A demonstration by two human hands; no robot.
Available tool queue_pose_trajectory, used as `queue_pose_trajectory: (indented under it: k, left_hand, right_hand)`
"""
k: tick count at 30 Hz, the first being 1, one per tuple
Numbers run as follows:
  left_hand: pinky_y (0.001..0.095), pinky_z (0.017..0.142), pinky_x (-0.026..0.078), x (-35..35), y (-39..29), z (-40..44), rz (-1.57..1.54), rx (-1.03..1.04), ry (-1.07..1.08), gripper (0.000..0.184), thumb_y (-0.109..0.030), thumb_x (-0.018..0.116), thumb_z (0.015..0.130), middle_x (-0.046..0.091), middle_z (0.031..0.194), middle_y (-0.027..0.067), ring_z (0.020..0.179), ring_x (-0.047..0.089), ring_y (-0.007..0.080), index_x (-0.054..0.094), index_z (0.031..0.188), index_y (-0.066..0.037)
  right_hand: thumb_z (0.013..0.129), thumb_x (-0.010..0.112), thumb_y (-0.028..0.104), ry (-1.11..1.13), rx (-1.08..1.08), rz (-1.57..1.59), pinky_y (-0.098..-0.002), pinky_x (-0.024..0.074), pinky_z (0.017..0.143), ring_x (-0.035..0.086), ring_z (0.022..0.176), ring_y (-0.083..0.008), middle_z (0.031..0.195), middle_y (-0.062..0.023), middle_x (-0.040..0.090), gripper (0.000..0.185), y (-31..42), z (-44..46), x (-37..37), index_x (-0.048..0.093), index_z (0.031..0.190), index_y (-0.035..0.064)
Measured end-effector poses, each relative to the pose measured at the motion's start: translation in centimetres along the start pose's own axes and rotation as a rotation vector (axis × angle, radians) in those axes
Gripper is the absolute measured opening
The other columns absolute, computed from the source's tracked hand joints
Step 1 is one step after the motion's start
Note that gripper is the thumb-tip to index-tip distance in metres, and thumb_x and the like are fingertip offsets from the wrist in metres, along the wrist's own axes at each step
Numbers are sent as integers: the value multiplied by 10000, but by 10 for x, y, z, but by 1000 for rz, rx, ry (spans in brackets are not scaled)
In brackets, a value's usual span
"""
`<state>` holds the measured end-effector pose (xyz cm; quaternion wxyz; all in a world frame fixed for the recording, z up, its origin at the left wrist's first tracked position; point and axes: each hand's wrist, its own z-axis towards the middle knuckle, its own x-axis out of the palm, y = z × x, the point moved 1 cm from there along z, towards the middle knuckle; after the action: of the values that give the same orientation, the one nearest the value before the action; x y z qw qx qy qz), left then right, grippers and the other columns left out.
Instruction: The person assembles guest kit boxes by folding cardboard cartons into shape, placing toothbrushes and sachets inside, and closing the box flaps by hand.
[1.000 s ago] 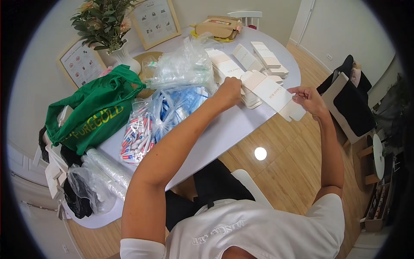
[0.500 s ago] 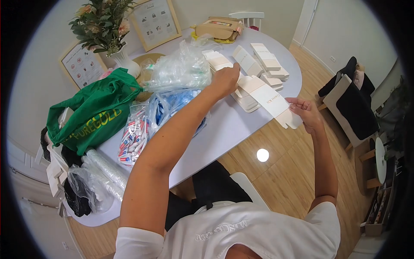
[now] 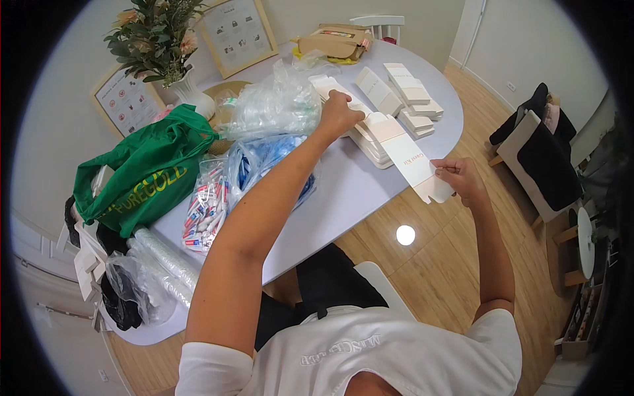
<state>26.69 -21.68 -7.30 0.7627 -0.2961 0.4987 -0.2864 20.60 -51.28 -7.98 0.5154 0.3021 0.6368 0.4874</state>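
Observation:
My right hand point(image 3: 460, 181) pinches the lower edge of a flat, unfolded white carton point(image 3: 411, 160) between thumb and fingers. The carton carries gold lettering that reads "Guest Kit". Its upper end lies over a pile of similar flat cartons point(image 3: 370, 150) at the table's near edge. My left hand point(image 3: 339, 117) rests over the left side of that pile, thumb and fingers apart; some of its fingertips are hidden. Beyond it, more flat cartons point(image 3: 321, 84) stick out. Right of the pile stand stacks of folded white boxes point(image 3: 409, 89).
On the white table point(image 3: 317, 228) lie a clear plastic bag point(image 3: 274, 105), a bag of blue-and-white items point(image 3: 254, 162), a bag of small tubes point(image 3: 206, 204), a green bag point(image 3: 145, 171) and bubble wrap point(image 3: 165, 264). A vase point(image 3: 191, 92) stands behind; brown packages point(image 3: 333, 43) lie at the back.
My left hand has shifted left and its fingers have come apart. My right hand has moved slightly left and down with the carton, which now sits lower and more upright in view.

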Motion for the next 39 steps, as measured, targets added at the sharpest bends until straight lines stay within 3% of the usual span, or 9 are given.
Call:
queue_pose_trajectory:
  k: [6,19,24,27,29,31,33,35,39]
  left_hand:
    - [458,677,470,10,-12,-13,193,513,11,306,4,536,699,585,764,245,740,596,412,386,965,22]
    - [405,693,503,-22,-29,4,248,298,75,389,-141,566,800,627,831,208,754,619,363,466,1085,104]
    - [285,710,513,-68,-105,-44,-682,-93,967,550,-478,545,884,628,908,92,775,611,173,599,1046,45]
    - [274,667,538,-98,-106,-81,-709,-34,1011,417,-317,601,878,643,915,125,784,642,206,586,1068,54]
    - [277,663,538,-126,-96,-98,-836,-150,855,381,-268,620,852,643,889,120,760,643,203,591,1048,57]
    - [280,658,538,-162,-82,-109,-951,-252,670,347,-220,638,826,643,863,115,736,644,200,596,1029,59]
    - [287,647,537,-204,-65,-122,-1292,-277,258,357,-199,655,778,632,819,107,681,629,193,590,1027,48]
    - [294,629,529,-240,-55,-138,-1289,-256,23,397,-258,685,756,618,796,101,652,611,193,584,1016,24]
    - [325,609,530,-285,-32,-162,-1340,-160,-407,355,-246,680,774,606,830,101,672,606,193,533,1013,-28]
  right_hand:
    - [782,595,84,-62,-38,-114,-205,335,384,480,485,-49,685,-37,613,298,14,3,13,625,1018,-96]
    - [796,560,4,-80,-267,-472,-256,467,689,595,716,-115,835,-97,680,211,88,-33,-58,683,967,-1]
    - [790,604,39,77,-748,-564,-273,452,718,574,760,-160,805,-50,664,165,144,-11,-16,708,915,70]
    - [776,630,54,33,-978,-529,-281,441,720,561,767,-173,734,-29,646,132,175,15,24,708,883,59]
    - [749,673,78,94,-996,-375,-302,428,766,555,863,-192,845,-46,642,190,193,25,64,697,938,75]
    - [722,717,122,-550,-1276,-334,-317,411,819,527,970,-225,1014,-78,602,311,211,27,107,667,1028,100]
    - [678,770,186,-431,-1332,-223,-344,401,864,494,1047,-253,1123,-100,543,464,221,25,141,624,1113,116]
    - [642,802,237,228,-1185,64,-359,397,886,485,1067,-257,1089,-94,551,539,230,4,183,612,1128,105]
    - [615,815,286,388,-1392,62,-372,399,894,474,1071,-274,1088,-84,547,591,250,-18,257,604,1133,94]
